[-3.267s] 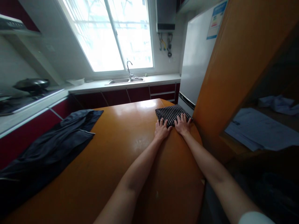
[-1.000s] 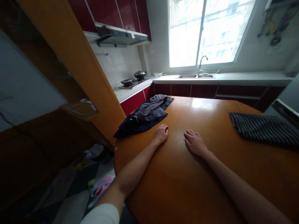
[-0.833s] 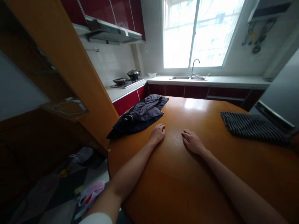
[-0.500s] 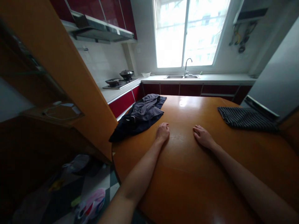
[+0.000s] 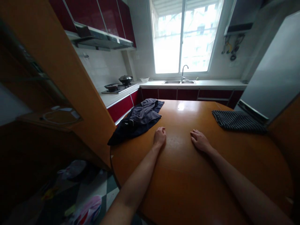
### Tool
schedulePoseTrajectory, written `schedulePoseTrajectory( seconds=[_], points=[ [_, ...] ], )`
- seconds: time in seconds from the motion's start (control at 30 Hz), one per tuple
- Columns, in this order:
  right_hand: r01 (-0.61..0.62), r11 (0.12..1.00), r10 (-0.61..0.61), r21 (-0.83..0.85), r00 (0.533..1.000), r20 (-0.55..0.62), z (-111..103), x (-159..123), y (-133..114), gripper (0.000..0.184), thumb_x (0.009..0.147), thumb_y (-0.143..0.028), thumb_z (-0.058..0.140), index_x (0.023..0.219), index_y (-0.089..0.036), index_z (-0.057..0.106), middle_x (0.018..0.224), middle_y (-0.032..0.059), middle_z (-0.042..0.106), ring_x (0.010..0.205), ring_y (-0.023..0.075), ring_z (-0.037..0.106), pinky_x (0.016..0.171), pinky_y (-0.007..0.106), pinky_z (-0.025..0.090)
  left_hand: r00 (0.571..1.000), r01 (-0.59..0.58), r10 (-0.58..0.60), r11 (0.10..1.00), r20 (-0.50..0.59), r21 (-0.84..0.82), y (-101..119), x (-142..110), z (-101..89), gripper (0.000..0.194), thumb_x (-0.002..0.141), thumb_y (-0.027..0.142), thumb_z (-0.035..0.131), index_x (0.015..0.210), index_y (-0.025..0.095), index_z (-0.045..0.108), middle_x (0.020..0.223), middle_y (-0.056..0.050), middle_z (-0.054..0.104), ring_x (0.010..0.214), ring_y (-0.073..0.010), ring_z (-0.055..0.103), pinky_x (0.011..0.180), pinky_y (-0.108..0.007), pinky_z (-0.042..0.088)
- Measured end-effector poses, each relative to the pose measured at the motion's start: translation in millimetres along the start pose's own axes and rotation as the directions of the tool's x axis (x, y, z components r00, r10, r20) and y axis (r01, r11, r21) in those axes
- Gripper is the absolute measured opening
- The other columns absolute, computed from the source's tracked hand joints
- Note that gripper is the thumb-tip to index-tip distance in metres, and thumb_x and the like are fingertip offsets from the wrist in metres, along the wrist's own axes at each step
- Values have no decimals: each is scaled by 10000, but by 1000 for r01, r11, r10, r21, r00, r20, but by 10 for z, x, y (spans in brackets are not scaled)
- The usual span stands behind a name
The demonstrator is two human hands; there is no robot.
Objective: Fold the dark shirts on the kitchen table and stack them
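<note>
Both my forearms reach out over a round orange-brown wooden table (image 5: 187, 178). My left hand (image 5: 159, 136) rests on the tabletop with its fingers loosely curled together and nothing in it, just right of a crumpled dark navy garment (image 5: 140, 120) that hangs over the table's left edge. My right hand (image 5: 199, 140) lies flat on the bare wood, fingers apart, holding nothing. A folded black-and-white striped cloth (image 5: 236, 121) lies at the table's far right, well away from both hands.
A wooden partition (image 5: 58, 68) stands close on the left and a grey fridge (image 5: 269, 78) on the right. Behind the table run a counter with a sink (image 5: 179, 82) and a stove with pans (image 5: 119, 85). Bags and clutter (image 5: 86, 207) lie on the floor at lower left.
My hands have left the striped cloth and come to the table's middle beside the dark garment. Over the last second they barely move; my view swings slightly right.
</note>
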State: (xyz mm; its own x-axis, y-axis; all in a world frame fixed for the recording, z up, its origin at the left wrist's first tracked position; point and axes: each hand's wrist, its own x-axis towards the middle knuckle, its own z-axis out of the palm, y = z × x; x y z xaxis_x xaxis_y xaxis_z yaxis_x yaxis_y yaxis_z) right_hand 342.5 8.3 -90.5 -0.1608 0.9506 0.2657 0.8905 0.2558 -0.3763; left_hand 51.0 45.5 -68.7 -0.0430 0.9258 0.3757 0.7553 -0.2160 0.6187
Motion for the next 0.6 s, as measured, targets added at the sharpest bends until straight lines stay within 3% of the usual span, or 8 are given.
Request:
schedulePoseTrajectory(
  seconds=[0.33, 0.6],
  points=[
    [27, 999, -27, 34, 1000, 14, -18, 10, 3, 415, 920, -285, 539, 1297, -167, 665, 1503, 156, 509, 1421, 287, 435, 1176, 464, 327, 1000, 6, -6, 1000, -5, 9, 74, 25, -38, 284, 880, 69, 513, 1069, 136, 715, 1122, -120, 731, 1057, -220, 674, 996, -329, 494],
    [17, 1000, -17, 17, 1000, 1, -3, 21, -26, 411, 921, -285, 521, 1280, -153, 673, 1489, 160, 523, 1400, 285, 459, 1169, 454, 337, 994, -89, 91, 995, 67, -40, 135, -85, -39, 249, 882, 92, 540, 1043, 144, 724, 1067, -90, 745, 1015, -194, 680, 965, -302, 510]
  ],
)
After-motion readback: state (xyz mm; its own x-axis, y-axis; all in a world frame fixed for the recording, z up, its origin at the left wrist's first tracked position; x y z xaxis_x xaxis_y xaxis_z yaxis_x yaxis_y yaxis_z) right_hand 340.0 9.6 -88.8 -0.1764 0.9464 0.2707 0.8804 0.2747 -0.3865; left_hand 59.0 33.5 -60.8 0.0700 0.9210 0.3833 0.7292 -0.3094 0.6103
